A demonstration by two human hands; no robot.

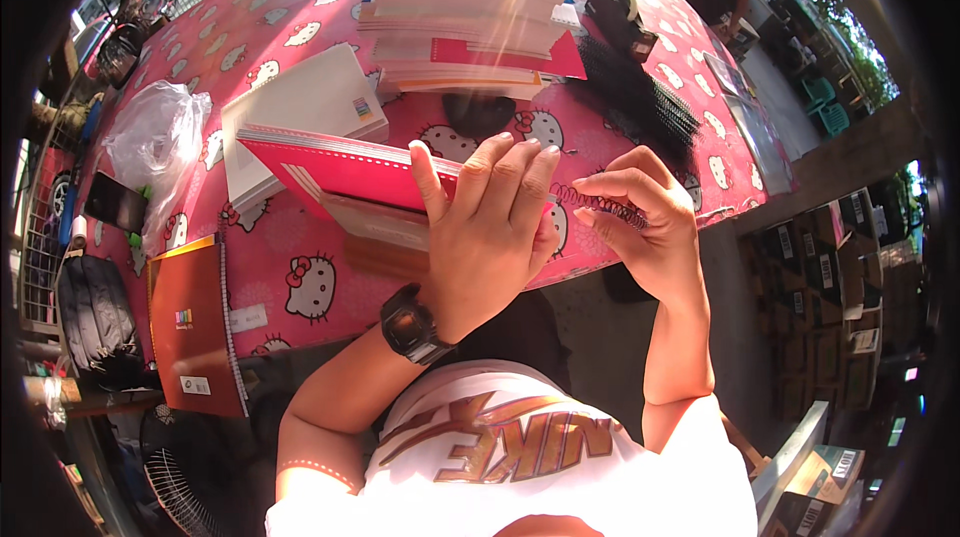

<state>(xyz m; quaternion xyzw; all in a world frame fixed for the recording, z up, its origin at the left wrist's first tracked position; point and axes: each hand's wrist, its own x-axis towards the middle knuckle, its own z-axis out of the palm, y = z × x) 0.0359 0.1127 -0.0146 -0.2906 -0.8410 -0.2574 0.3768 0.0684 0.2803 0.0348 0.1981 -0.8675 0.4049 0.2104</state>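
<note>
A pink-covered notebook (350, 169) with a row of punched holes along its edge stands tilted over the near edge of the table. My left hand (490, 202) is closed around its right end, the fingers lying over the top edge. To the right of it, my right hand (645, 222) pinches a black spiral binding coil (600, 203) between thumb and fingers. The coil points toward the notebook's right end; whether it has entered the holes is hidden behind my left hand.
A tall stack of notebooks (470, 12) stands ahead, beside a pile of black coils (635, 97) and a tape dispenser (622, 17). Leftward lie a white paper stack (300, 112), a plastic bag (160, 127), a phone (115, 202) and a brown spiral notebook (195, 317). Boxes (820, 267) fill the right.
</note>
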